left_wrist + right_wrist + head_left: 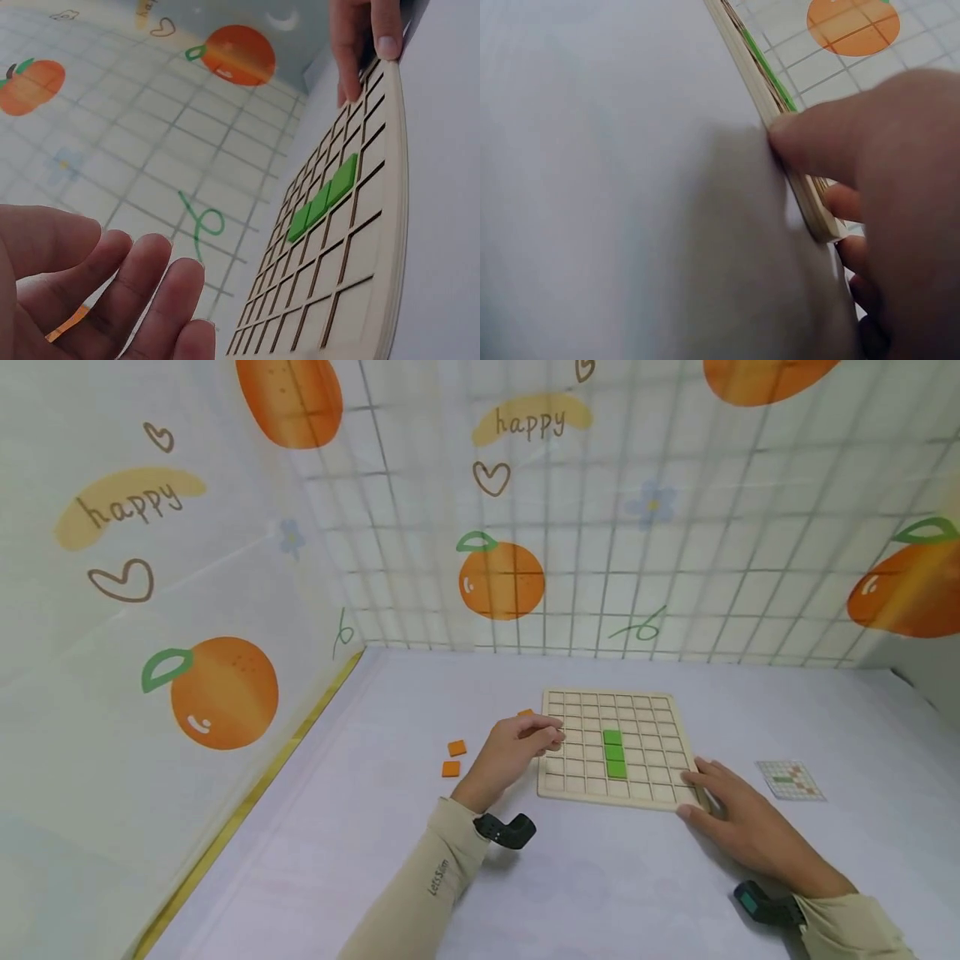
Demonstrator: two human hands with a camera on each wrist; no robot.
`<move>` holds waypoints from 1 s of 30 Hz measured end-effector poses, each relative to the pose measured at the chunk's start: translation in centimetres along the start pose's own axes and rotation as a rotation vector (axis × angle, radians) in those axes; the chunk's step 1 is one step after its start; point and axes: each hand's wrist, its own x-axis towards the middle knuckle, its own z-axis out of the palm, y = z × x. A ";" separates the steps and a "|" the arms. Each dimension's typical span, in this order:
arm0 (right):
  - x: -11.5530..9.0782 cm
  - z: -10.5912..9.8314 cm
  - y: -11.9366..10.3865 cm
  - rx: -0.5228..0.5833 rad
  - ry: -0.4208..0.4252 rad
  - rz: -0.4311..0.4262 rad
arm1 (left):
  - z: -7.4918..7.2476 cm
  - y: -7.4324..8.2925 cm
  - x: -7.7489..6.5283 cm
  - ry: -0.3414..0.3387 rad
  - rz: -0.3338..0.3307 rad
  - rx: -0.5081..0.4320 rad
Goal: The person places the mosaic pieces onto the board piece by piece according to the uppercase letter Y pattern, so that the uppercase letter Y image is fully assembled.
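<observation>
A square wooden grid board (pixel 573 777) lies on the table, with three green square tiles (pixel 613 753) in one column of its cells. My left hand (pixel 510 756) hovers by the board's left edge, fingers loosely bent. Nothing shows between its thumb and fingers (pixel 154 277) in the left wrist view. At the near right corner, my right hand (pixel 742 818) holds the board, thumb on the front edge and fingers along the right side. Two orange square tiles (pixel 453 758) lie left of the left hand; another orange tile (pixel 526 712) is partly hidden behind it.
A small printed pattern card (pixel 791 780) lies to the right of the board. The white-covered table (pixel 315 827) meets a patterned sheet (pixel 420 527) at the back and left. A black band sits on each wrist.
</observation>
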 end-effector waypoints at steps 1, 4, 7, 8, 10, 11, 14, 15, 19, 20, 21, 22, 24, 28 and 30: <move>0.0 0.0 0.0 0.000 0.001 -0.001 | -0.4 0.0 -0.1 0.003 0.005 -0.014; 0.0 -0.1 -0.2 0.008 0.000 -0.008 | -1.7 -0.1 -0.5 0.023 -0.002 -0.033; 0.0 -0.2 -0.2 0.007 0.001 -0.018 | -3.0 -0.2 -0.9 0.034 -0.012 -0.041; 0.0 -0.2 -0.2 0.005 0.004 -0.021 | -3.4 -0.2 -1.0 0.038 -0.009 -0.039; 0.0 -0.3 -0.2 -0.001 0.009 -0.023 | -4.2 -0.2 -1.1 0.049 -0.004 -0.039; 0.0 -0.3 -0.2 -0.004 0.011 -0.022 | -4.6 -0.3 -1.1 0.059 -0.005 -0.036; 0.0 -0.3 -0.2 0.000 0.007 -0.013 | -5.7 -0.5 -1.2 0.096 -0.017 -0.039; 0.0 -0.3 -0.2 0.003 0.004 -0.010 | -6.0 -0.6 -1.3 0.107 -0.027 -0.040; 0.0 -0.3 -0.1 -0.003 0.002 -0.009 | -7.4 -1.3 -1.5 0.154 -0.053 -0.045; 0.0 -0.3 0.0 -0.004 0.003 -0.012 | -7.8 -1.5 -1.5 0.168 -0.058 -0.051; 0.0 -0.3 0.0 -0.002 0.005 -0.014 | -8.2 -1.6 -1.6 0.179 -0.065 -0.059; 0.1 -0.3 0.0 -0.001 0.005 -0.018 | -8.6 -1.8 -1.7 0.189 -0.071 -0.066; 0.1 -0.2 0.1 -0.001 0.005 -0.020 | -9.4 -1.9 -1.9 0.216 -0.093 -0.068; 0.1 -0.1 0.1 -0.002 -0.002 -0.002 | -10.5 -2.2 -2.0 0.251 -0.114 -0.050; 0.0 -0.1 0.0 -0.007 -0.005 0.009 | -10.8 -2.4 -1.9 0.264 -0.115 -0.041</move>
